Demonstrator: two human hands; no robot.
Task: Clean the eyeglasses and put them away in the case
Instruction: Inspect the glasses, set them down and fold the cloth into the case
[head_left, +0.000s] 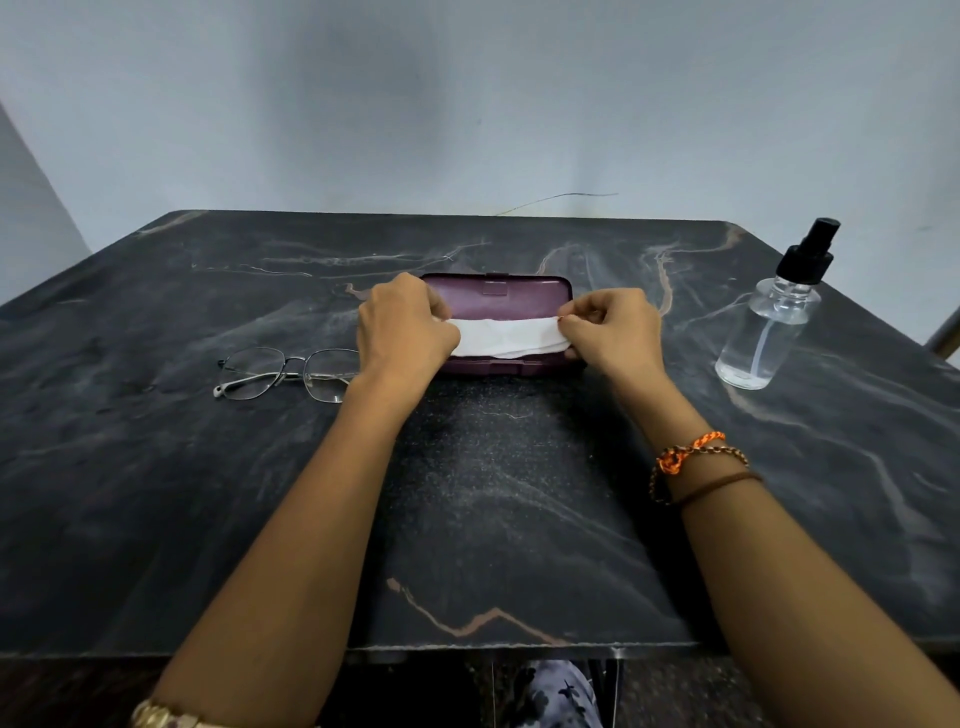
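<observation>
A purple eyeglass case lies open in the middle of the dark marble table, lid tilted back. A folded white cloth stretches across the case. My left hand pinches the cloth's left end and my right hand pinches its right end, both over the case. Thin metal-framed eyeglasses lie unfolded on the table just left of my left hand, lenses toward me.
A clear spray bottle with a black pump head stands at the right side of the table. A pale wall rises behind the far table edge. My right wrist wears orange and brown bracelets.
</observation>
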